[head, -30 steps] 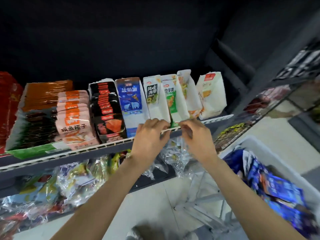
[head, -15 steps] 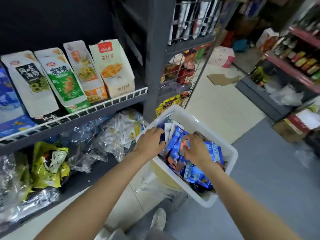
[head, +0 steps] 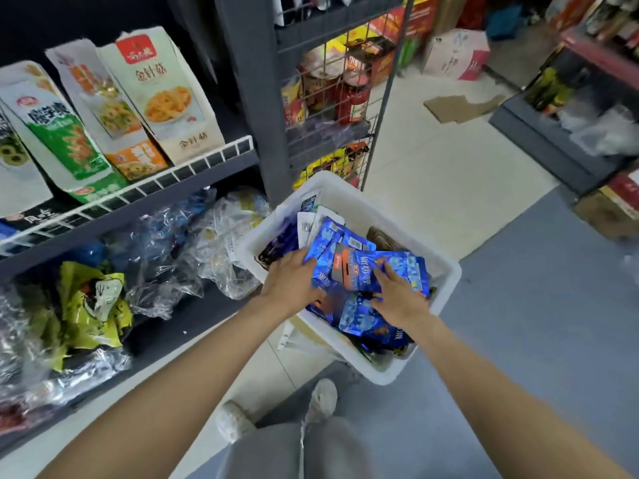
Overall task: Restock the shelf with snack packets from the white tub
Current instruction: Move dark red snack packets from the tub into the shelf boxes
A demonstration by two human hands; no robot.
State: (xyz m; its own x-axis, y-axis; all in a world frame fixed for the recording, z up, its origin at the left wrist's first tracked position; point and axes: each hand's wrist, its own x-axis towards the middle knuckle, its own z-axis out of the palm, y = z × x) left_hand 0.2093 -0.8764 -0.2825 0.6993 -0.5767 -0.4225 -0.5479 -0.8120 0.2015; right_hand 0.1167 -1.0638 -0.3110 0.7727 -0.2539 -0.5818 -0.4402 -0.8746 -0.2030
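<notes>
Shop aisle, head view: pale tiled floor (head: 432,174), dark shelving to the left, stock boxes at the far right. The white tub (head: 446,271) stands on the floor beside the shelf (head: 207,160), holding a loose heap of blue snack packets (head: 366,271). Change: 1 second ago both hands worked at the shelf's wire front rail; 0.5 seconds ago they were entering the tub; now the left hand (head: 294,281) rests on the heap with fingers curled over the left packets, and the right hand (head: 397,295) lies flatter on a blue packet, fingers extended, its grip not closed. By this reading, 1 placing round is done and another pickup has begun. Whether the left grip has truly pinched a packet cannot be told: its fingertips are buried. The tub's depth, the dark item at its far side and the blurred lower-shelf bags (head: 173,250) stay indistinct.
</notes>
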